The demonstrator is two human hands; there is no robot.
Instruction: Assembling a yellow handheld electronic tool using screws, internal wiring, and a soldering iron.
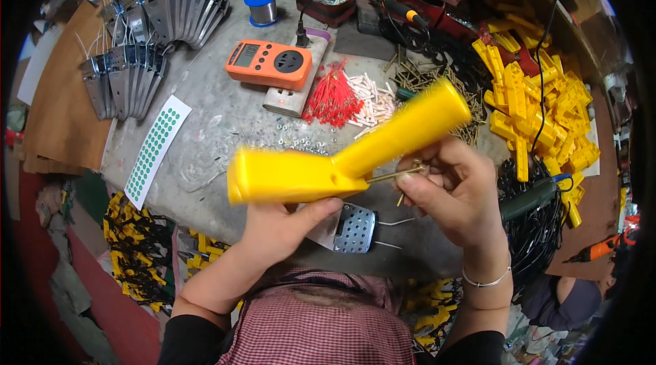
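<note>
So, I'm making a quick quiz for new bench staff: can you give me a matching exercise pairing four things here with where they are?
Things:
1. yellow plastic housing
2. orange meter
3. sheet of green dot stickers
4. pile of yellow plastic parts

Places:
A. far right of the bench
B. held in the left hand
C. on the bench's left edge
D. behind the housing, by the red wire ends

Pairs: 1-B, 2-D, 3-C, 4-A

white sticker sheet (154,148) with green dots; orange meter's grey screen (246,55).
</note>
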